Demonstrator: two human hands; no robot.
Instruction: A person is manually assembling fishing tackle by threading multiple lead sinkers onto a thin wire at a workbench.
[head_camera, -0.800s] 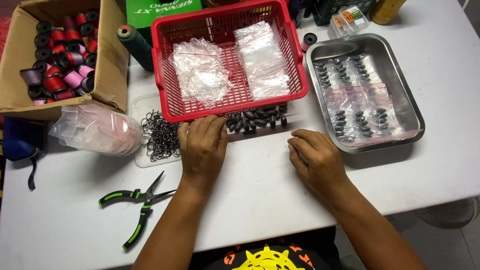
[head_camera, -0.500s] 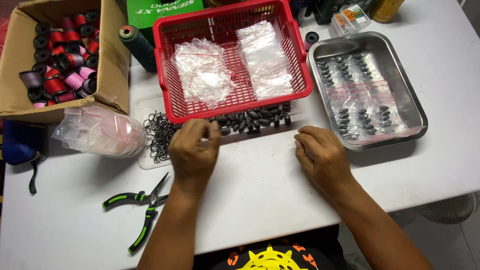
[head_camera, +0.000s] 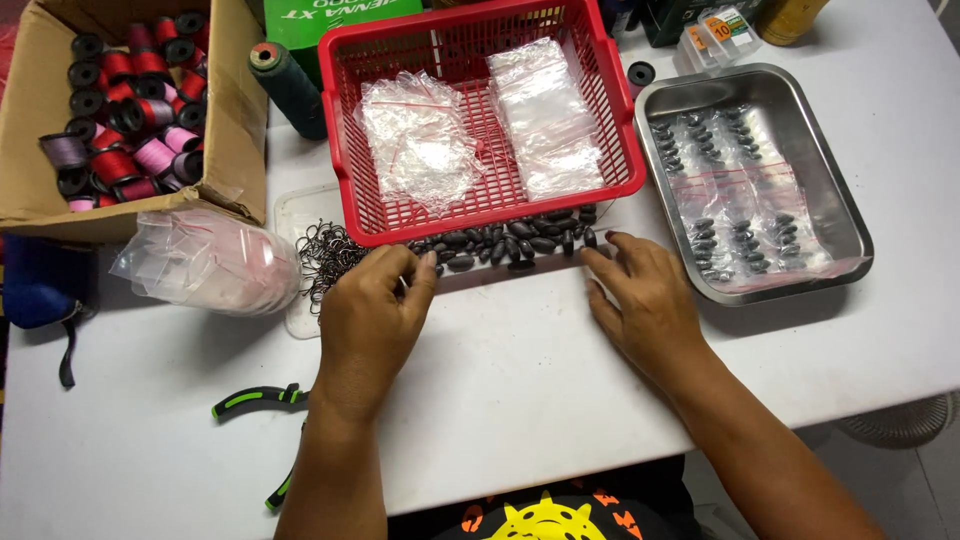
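- While both hands rest on the white table (head_camera: 520, 370), the left hand (head_camera: 372, 312) curls its fingers together at the near edge of a row of dark oval sinkers (head_camera: 515, 240); whether a sinker or a hook is pinched between the tips, I cannot tell.
- Spread flat with its fingers fanned, the right hand (head_camera: 645, 300) lies palm down, its fingertips touching the right end of that row.
- The sinkers run in a band whose long axis goes from 9 to 3 o'clock, just under the front rim of the red basket (head_camera: 480, 215).
- From the left hand the band lies at about 1 o'clock; from the right hand it lies at about 11 o'clock. Both hands reach it, the left being closer to the thick middle of the pile.
- At 10 o'clock from the left hand, a tangle of wire hooks (head_camera: 330, 255) sits on a clear tray.
- Small clear bags (head_camera: 420, 145) lie in the basket, and filled ones lie in the metal tray (head_camera: 850, 215) at 2 o'clock from the right hand.
- Green-handled pliers (head_camera: 255, 400) lie at 8 o'clock from the left hand.
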